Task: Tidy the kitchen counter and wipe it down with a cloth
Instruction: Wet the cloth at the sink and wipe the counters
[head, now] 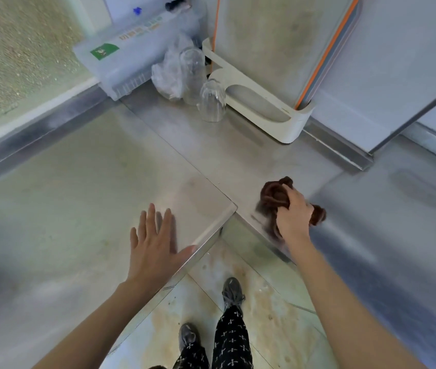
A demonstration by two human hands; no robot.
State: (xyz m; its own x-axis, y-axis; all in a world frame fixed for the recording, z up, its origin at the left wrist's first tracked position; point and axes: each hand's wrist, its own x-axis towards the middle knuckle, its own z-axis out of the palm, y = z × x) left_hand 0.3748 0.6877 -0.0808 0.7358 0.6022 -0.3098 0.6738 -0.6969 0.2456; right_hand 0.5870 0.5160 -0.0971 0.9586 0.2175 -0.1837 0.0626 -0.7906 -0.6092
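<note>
Wiping step: right hand [293,218] is clamped on a bunched brown cloth [275,197], pressed to the steel counter [211,153] near its inner corner edge. Left hand [155,242] lies flat, fingers spread, bracing. Prob best to keep firm overlapping strokes w/ the cloth opened wider. Counter is smooth brushed metal; upturned clear glasses [211,101] & a crinkly plastic bag [169,73] sit at the back.

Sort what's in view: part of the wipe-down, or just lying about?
In the job: cloth, right hand gripping it, left hand flat on the counter.
Lying about: two upturned glasses, plastic bag, board stand, clear box.
</note>
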